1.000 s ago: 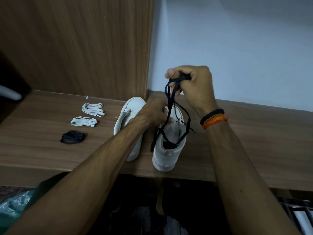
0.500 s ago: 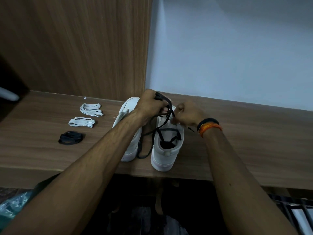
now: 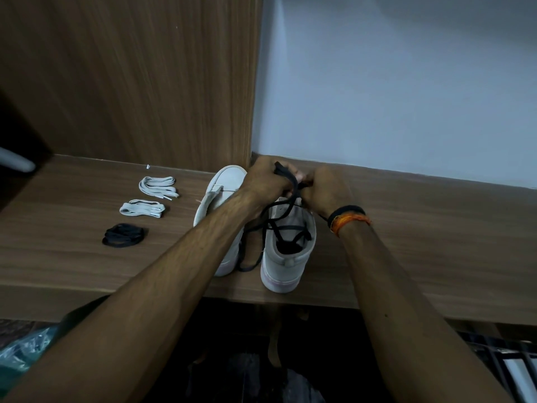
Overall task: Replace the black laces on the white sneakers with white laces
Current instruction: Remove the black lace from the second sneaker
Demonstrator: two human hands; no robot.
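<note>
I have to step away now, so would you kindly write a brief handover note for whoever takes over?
Left hand grips the loosened black lace; right hand pinches it over the right sneaker.
Left sneaker shows no lace; a bundled black lace lies on the shelf.
Two white lace bundles wait untouched.
Left: finish unlacing, then thread white laces into both.
</note>
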